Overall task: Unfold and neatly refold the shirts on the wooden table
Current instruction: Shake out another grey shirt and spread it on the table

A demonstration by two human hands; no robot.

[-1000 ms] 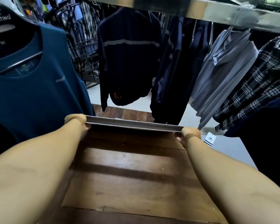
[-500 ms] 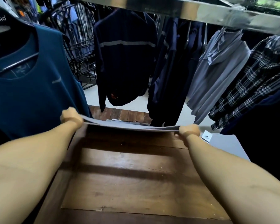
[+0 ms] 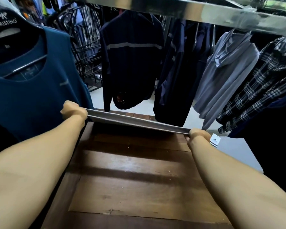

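A grey shirt is stretched flat and taut in the air above the far half of the wooden table, seen edge-on as a thin band. My left hand grips its left end and my right hand grips its right end, both with fingers curled around the fabric. A white tag with black stripes hangs just right of my right hand. The rest of the shirt beyond the edge is hidden from me.
A teal shirt on a hanger hangs close at the left. A dark jacket, a grey hoodie and a plaid shirt hang from a metal rail behind the table. Pale floor lies beyond.
The shirt's edge sagged slightly half a second ago and is pulled straight and taut again now. Both hands stay at its ends; my left hand sits a little higher.
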